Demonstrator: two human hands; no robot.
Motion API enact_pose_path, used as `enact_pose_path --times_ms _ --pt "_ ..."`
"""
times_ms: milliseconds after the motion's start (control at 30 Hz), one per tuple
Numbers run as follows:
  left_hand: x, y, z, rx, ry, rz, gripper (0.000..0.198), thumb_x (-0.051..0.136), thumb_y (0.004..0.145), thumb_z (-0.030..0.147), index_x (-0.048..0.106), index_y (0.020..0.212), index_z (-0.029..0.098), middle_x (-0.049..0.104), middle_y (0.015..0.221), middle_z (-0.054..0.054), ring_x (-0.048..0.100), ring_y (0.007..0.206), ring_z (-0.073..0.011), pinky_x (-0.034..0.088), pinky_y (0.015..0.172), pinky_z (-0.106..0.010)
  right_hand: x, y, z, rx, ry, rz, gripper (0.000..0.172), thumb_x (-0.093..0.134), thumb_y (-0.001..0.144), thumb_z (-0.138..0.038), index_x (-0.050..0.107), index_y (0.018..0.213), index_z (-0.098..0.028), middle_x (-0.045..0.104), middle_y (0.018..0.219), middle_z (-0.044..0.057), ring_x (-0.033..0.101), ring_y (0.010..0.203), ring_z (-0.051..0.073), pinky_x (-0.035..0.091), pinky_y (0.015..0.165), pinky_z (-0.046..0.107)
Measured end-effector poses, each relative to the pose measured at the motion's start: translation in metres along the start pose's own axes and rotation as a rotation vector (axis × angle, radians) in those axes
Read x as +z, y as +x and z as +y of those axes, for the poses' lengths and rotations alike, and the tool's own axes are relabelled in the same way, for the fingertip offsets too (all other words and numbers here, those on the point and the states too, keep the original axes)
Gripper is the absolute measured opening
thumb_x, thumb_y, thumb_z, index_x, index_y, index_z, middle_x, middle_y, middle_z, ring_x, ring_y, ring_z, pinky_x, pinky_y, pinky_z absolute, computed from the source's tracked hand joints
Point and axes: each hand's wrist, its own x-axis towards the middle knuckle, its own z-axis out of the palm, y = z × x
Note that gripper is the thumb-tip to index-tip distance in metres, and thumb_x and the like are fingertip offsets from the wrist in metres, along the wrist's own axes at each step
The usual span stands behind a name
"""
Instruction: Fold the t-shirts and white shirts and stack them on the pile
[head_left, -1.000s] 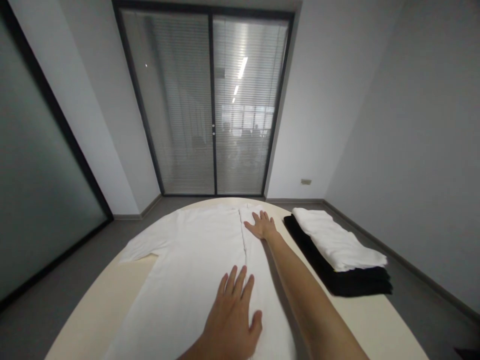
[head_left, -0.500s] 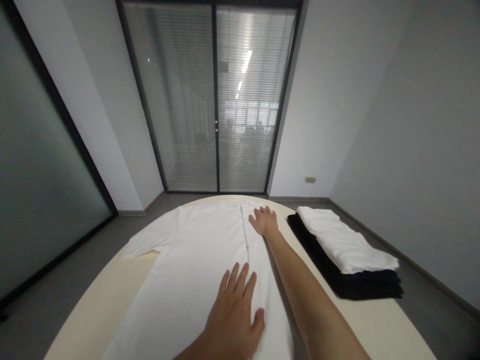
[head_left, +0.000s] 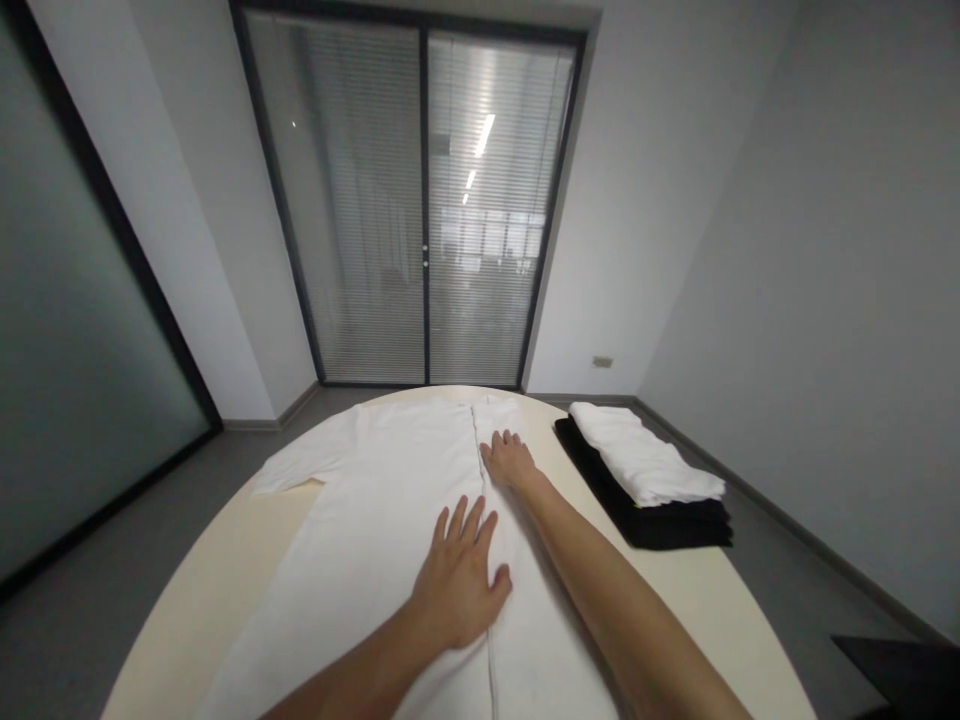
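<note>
A white T-shirt [head_left: 375, 520] lies spread on the table, its one visible sleeve pointing to the left. Its right side is folded over, with the edge of the fold running lengthwise down the shirt. My left hand [head_left: 461, 575] rests flat on the cloth at this edge, fingers spread. Farther up, my right hand [head_left: 510, 460] lies palm down on the folded strip near the shirt's top, its fingers a little bent and apart. Neither hand grasps the fabric.
On the right of the round cream table [head_left: 187, 580] sits a stack: a folded white garment [head_left: 645, 455] on top of folded black garments [head_left: 660, 530]. Beyond the table stands a glass door with blinds [head_left: 427, 200]. A dark flat object [head_left: 900, 665] shows at lower right.
My right hand has slid a little toward me and left along the folded strip. My left hand has shifted slightly up and left in view. The camera view has moved too.
</note>
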Motion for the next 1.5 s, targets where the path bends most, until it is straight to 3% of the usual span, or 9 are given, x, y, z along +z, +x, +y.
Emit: enact_pose_path --times_ms 167,300,433,533,633,700,1000,1333,1500 --pt "0.003 0.0 0.003 0.013 -0.029 0.009 0.064 0.041 0.094 0.048 0.042 0.151 0.019 0.029 0.164 -0.007 0.014 0.154 -0.03 0.009 0.126 -0.053 0.002 -0.02 0.004 -0.013 0.093 0.079 0.059 0.019 0.105 -0.05 0.042 0.15 -0.021 0.036 0.159 0.013 0.029 0.147 0.031 0.02 0.117 0.049" --pt "-0.005 0.017 -0.011 -0.079 -0.101 0.122 0.058 0.04 0.095 0.042 0.049 0.145 0.013 0.049 0.152 -0.011 0.04 0.143 -0.026 0.028 0.121 -0.042 -0.004 -0.026 0.007 -0.069 0.149 0.12 0.053 0.02 0.106 -0.046 0.054 0.141 -0.025 0.045 0.154 0.008 0.035 0.144 0.028 0.024 0.117 0.047" --pt "-0.04 0.032 -0.077 -0.442 -0.14 0.373 0.052 0.041 0.095 0.04 0.054 0.137 0.013 0.058 0.142 -0.013 0.052 0.132 -0.0247 0.037 0.114 -0.037 -0.011 -0.031 0.011 -0.157 0.184 0.084 0.053 0.02 0.106 -0.045 0.056 0.139 -0.026 0.047 0.153 0.006 0.037 0.144 0.025 0.027 0.117 0.042" --pt "-0.065 0.024 -0.148 -0.688 -0.054 0.502 0.056 0.038 0.095 0.043 0.052 0.14 0.013 0.045 0.152 -0.017 0.041 0.142 -0.0304 0.033 0.116 -0.044 -0.012 -0.033 0.012 -0.183 0.196 0.061 0.053 0.022 0.105 -0.046 0.056 0.14 -0.026 0.046 0.153 0.005 0.036 0.144 0.024 0.025 0.118 0.041" --pt "-0.073 0.009 -0.2 -0.898 0.045 0.418 0.063 0.033 0.095 0.051 0.05 0.144 0.014 0.041 0.154 -0.022 0.037 0.143 -0.038 0.031 0.114 -0.054 -0.01 -0.032 0.011 -0.167 0.186 0.068 0.053 0.022 0.105 -0.047 0.055 0.142 -0.026 0.045 0.155 0.006 0.036 0.144 0.025 0.025 0.118 0.043" --pt "-0.069 0.003 -0.213 -0.929 0.116 0.344 0.066 0.032 0.094 0.055 0.052 0.143 0.016 0.04 0.154 -0.022 0.033 0.145 -0.0404 0.027 0.115 -0.057 -0.007 -0.031 0.011 -0.149 0.172 0.061 0.055 0.023 0.105 -0.049 0.05 0.146 -0.026 0.041 0.157 0.006 0.033 0.146 0.026 0.023 0.119 0.045" --pt "-0.058 0.015 -0.189 -0.941 0.188 0.146 0.081 0.036 0.089 0.065 0.037 0.153 0.016 0.019 0.164 -0.024 0.013 0.15 -0.0462 0.012 0.118 -0.06 -0.005 -0.028 0.026 -0.125 0.114 0.002 0.059 0.02 0.104 -0.052 0.038 0.154 -0.025 0.029 0.163 0.005 0.022 0.151 0.027 0.016 0.121 0.045" --pt "-0.046 0.028 -0.167 -0.897 0.163 0.11 0.093 0.044 0.08 0.072 0.037 0.153 0.014 0.019 0.164 -0.024 0.012 0.149 -0.05 0.011 0.115 -0.067 -0.019 -0.025 0.07 -0.134 0.077 -0.093 0.056 0.02 0.104 -0.045 0.033 0.156 -0.027 0.023 0.165 0.001 0.016 0.153 0.021 0.014 0.122 0.042" --pt "-0.046 0.032 -0.163 -0.854 0.178 0.151 0.097 0.048 0.075 0.076 0.043 0.149 0.014 0.027 0.161 -0.024 0.017 0.147 -0.0535 0.014 0.113 -0.068 -0.017 -0.018 0.059 -0.003 0.076 -0.065 0.053 0.026 0.101 -0.031 0.043 0.15 -0.019 0.034 0.161 0.008 0.028 0.148 0.026 0.022 0.118 0.049"
